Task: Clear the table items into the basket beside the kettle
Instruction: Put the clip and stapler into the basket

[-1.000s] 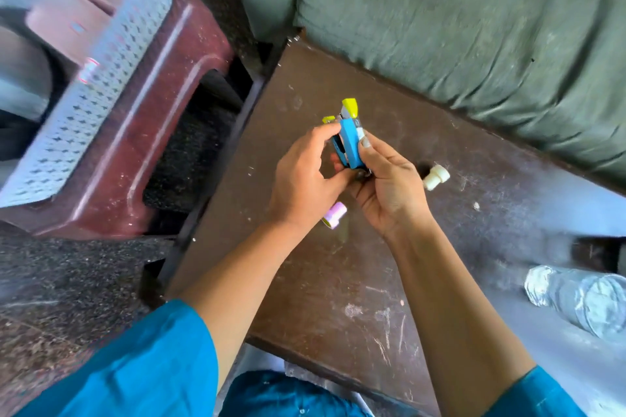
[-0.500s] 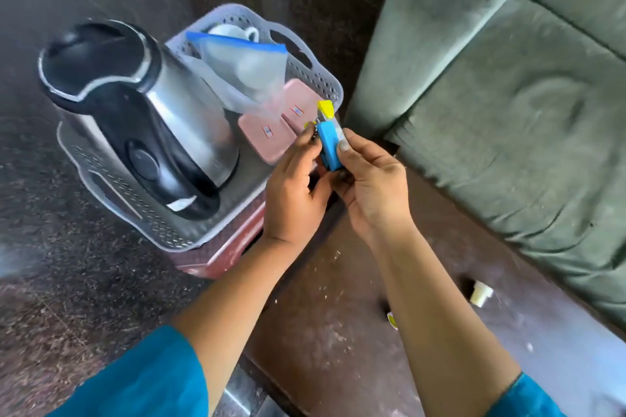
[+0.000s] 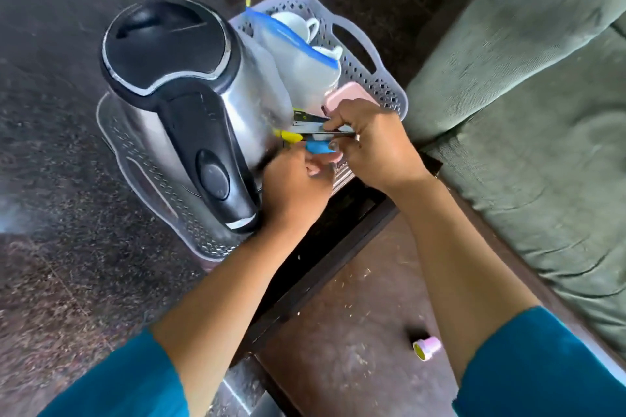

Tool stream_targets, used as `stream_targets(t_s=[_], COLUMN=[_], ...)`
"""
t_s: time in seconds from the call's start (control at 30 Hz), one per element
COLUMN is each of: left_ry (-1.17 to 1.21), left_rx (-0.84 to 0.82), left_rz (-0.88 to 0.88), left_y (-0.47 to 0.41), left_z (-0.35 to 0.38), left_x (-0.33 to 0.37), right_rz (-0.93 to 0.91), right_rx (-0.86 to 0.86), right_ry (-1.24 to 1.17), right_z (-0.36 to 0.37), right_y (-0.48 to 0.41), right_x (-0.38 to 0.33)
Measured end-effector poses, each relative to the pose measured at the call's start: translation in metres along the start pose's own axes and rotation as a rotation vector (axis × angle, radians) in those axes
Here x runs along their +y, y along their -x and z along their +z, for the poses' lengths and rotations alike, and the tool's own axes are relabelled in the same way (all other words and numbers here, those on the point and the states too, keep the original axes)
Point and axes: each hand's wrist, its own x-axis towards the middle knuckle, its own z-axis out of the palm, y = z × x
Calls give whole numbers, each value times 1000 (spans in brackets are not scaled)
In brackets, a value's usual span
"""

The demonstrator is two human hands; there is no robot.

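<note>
One blue-and-yellow stapler [image 3: 313,138], held in the air over the near end of the grey perforated basket [image 3: 384,79], just beside the steel body of the kettle [image 3: 183,105]. Long axis roughly level, running left to right across the view; yellow tip pointing left at the kettle, rear end hidden in the right hand [image 3: 379,149]. Seemingly hinged open, thin metal parts above and blue base below, though blurred. Right hand curled from above, pinching the upper metal parts; left hand [image 3: 294,188] reaching from below, fingers wrapped about the blue base. Both hands grasping the one stapler. In the basket behind: two white cups [image 3: 299,24], one clear zip bag [image 3: 298,57] with a blue seal leaning against the kettle, one pink case [image 3: 347,94] partly behind the right knuckles. One kettle, upright, black lid and handle toward the camera. On the brown surface [image 3: 352,325] near the right forearm, one small pink cap [image 3: 427,348] with a yellow inside, lying on its side, well apart from the basket. Green sofa [image 3: 542,118] along the right; dark speckled floor [image 3: 54,132] at the left.
</note>
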Motion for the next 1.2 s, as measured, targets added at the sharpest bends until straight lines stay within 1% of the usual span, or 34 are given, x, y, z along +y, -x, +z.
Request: stream_targets(t_s=[0.13, 0.3, 0.37, 0.47, 0.57, 0.67, 0.7, 0.8, 0.87, 0.93, 1.0, 1.1, 1.2], left_ry=[-16, -19, 7, 46, 81, 29, -5, -105, -145, -156, -156, -159, -160], left_rx=[-13, 52, 38, 4, -38, -33, -6, 79, 77, 30, -84, -308, -494], left_rz=[-78, -34, -11, 0, -26, -18, 32, 321, 449, 538, 586, 543, 476], left_y=[1, 4, 7, 8, 6, 8, 10, 16, 24, 36, 52, 85, 129], left_z=[7, 5, 4, 2, 1, 1, 1, 4, 8, 16, 25, 47, 71], left_x=[-1, 1, 3, 3, 1, 1, 2, 7, 11, 13, 15, 17, 10], right_rz=[-27, -15, -15, -1, 17, 24, 17, 51, 83, 128, 178, 288, 424], right_rx=[-43, -110, -131, -137, -105, -85, -62, 63, 123, 135, 115, 99, 79], right_ry=[45, 75, 98, 98, 108, 98, 98, 79, 78, 79, 84, 95, 113], right_z=[1, 1, 0, 1, 3, 3, 3, -1, -7, -13, -18, -23, -24], right_y=[-4, -9, -10, -9, -7, 1, 5, 20, 36, 58, 85, 136, 199], right_x=[11, 14, 15, 15, 13, 9, 8, 9, 13, 20, 27, 43, 61])
